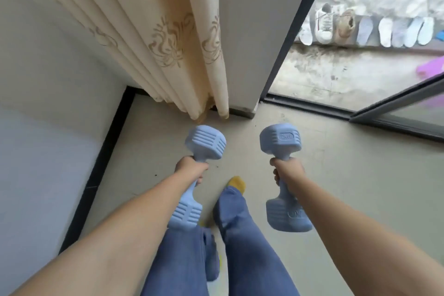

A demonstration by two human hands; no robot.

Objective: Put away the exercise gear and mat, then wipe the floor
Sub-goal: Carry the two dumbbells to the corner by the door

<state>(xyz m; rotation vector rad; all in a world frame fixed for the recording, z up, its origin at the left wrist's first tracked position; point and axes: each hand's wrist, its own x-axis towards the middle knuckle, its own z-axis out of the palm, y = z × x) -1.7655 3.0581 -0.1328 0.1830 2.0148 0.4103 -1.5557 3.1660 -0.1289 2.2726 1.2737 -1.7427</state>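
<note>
At nine o'clock a pale wall (48, 60) met the floor (336, 187) along a black skirting strip (103, 151). Moving right, a cream curtain (168, 38) with gold floral embroidery hung down at eleven to twelve o'clock, its hem reaching the floor beside a white pillar (247, 43). Below it, just left of centre, your left hand (191, 169) was wrapped tightly around the handle of a light blue dumbbell (197, 175), held off the floor and tilted, one head toward the curtain and the other toward your knee. At six o'clock your legs in blue trousers (240, 247) stood on the floor, a yellow sock (236, 184) showing at the toe. Just right of centre, your right hand (287, 170) gripped the handle of a second blue dumbbell (284, 175), also in the air and well apart from the first. At two o'clock, past a dark sliding door frame (295, 31), shoes and insoles (360, 29) lined a ledge outdoors.
</note>
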